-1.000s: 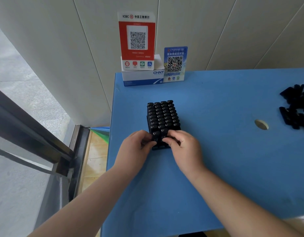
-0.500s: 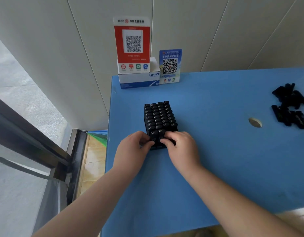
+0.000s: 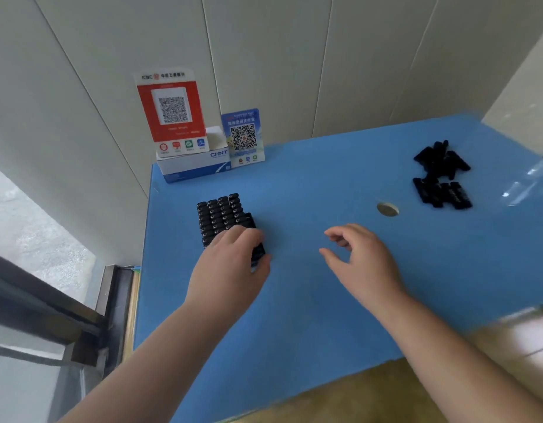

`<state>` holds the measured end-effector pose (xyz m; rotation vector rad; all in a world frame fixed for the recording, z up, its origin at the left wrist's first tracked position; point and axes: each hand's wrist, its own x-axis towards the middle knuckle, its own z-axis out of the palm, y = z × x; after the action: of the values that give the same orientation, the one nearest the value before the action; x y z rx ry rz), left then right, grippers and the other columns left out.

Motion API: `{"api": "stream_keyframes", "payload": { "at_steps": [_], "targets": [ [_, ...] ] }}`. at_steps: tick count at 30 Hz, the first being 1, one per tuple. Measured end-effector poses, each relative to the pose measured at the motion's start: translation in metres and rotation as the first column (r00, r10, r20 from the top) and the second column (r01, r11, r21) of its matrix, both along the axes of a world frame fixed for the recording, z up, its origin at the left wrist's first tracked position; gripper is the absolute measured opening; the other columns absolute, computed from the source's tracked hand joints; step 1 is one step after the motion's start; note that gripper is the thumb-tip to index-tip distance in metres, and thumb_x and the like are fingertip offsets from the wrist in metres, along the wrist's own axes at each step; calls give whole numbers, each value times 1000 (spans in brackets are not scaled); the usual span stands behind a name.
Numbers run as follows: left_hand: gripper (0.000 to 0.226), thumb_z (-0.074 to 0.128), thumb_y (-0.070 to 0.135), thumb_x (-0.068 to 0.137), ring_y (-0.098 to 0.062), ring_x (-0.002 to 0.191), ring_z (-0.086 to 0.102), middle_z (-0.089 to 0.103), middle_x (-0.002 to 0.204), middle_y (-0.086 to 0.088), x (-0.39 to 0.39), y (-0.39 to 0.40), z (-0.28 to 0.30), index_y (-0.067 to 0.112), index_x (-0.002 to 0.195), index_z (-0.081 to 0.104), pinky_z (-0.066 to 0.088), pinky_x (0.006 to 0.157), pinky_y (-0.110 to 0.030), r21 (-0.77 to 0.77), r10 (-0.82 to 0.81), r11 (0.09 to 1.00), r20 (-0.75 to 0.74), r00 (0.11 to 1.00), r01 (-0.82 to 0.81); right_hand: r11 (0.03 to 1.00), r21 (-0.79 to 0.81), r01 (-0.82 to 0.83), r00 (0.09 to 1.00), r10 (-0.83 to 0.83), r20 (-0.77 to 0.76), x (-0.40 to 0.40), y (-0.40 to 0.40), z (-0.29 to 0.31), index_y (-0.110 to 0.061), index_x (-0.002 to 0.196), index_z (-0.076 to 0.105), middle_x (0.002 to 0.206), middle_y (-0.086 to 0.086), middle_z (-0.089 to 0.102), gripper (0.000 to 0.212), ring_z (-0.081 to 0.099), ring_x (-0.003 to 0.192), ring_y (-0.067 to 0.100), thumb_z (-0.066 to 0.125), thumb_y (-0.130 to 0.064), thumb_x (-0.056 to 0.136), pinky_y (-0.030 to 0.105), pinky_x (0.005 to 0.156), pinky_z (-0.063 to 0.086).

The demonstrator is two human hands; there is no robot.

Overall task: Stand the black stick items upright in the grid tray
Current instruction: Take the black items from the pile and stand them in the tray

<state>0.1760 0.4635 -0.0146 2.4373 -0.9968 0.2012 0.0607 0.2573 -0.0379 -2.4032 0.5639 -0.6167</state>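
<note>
Under the left hand (image 3: 230, 264) fingers sits the gripped grid tray (image 3: 221, 218); right hand (image 3: 360, 257) loose, empty.

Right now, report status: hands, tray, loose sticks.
Left hand rests on grid tray, near end. Right hand empty, fingers loosely curled, above table. Loose black sticks piled far right. Path between looks clear.
</note>
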Motion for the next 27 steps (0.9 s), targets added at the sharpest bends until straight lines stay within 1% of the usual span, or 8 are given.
{"api": "stream_keyframes", "payload": {
  "at_steps": [3,5,8,11,14,18,22,27],
  "targets": [
    [39,64,36,89,-22,113,54,60,119,4,-20,-34,1,21,125,60,45,93,-32,133,-50,990,5,999,49,995,-87,50,991,-60,-120,-48,-36,10,-22,116,67,109,-14,60,30,57,105,8,74,-28,88,27,90,48],
    [45,61,41,90,-22,119,52,58,125,4,-39,-60,3,23,132,56,43,99,-33,163,-76,984,-10,997,76,990,-121,77,977,-99,-191,-83,-57,16,-24,122,64,115,-14,58,34,55,112,11,71,-33,90,28,92,48],
    [46,58,44,91,-22,122,51,56,129,6,-75,-100,7,27,134,53,44,99,-35,173,-135,976,7,991,132,978,-176,110,950,-155,-269,-130,-87,25,-23,127,61,122,-12,57,38,53,118,13,67,-38,92,29,96,46],
    [45,58,44,91,-23,120,51,56,128,6,-115,-140,10,28,132,54,45,97,-35,163,-187,970,15,982,182,971,-184,155,935,-204,-290,-173,-115,34,-23,129,59,126,-10,56,41,53,120,15,67,-39,92,30,98,45],
    [45,57,44,92,-22,120,50,56,128,6,-152,-179,10,28,134,54,43,98,-34,157,-218,964,14,976,214,958,-221,182,921,-244,-303,-211,-141,42,-26,130,57,127,-11,54,43,51,121,15,67,-41,91,30,95,45],
    [46,56,43,93,-21,123,48,54,131,5,-190,-227,9,27,136,52,41,99,-32,126,-245,962,-11,970,244,937,-273,216,905,-297,-305,-255,-178,49,-28,131,56,127,-13,54,42,51,119,14,65,-42,92,26,89,42],
    [47,54,44,94,-20,125,47,52,134,5,-212,-264,9,28,138,49,41,100,-31,152,-297,942,-30,954,298,929,-261,261,894,-335,-299,-281,-206,47,-26,132,57,126,-11,54,41,50,120,16,64,-37,93,25,87,41],
    [49,55,42,94,-21,126,45,52,134,4,-212,-306,4,25,139,49,40,101,-32,158,-325,931,-53,944,329,925,-249,286,885,-354,-302,-285,-238,38,-26,132,57,126,-12,54,41,49,120,16,64,-37,93,29,89,46]
  ]
}}
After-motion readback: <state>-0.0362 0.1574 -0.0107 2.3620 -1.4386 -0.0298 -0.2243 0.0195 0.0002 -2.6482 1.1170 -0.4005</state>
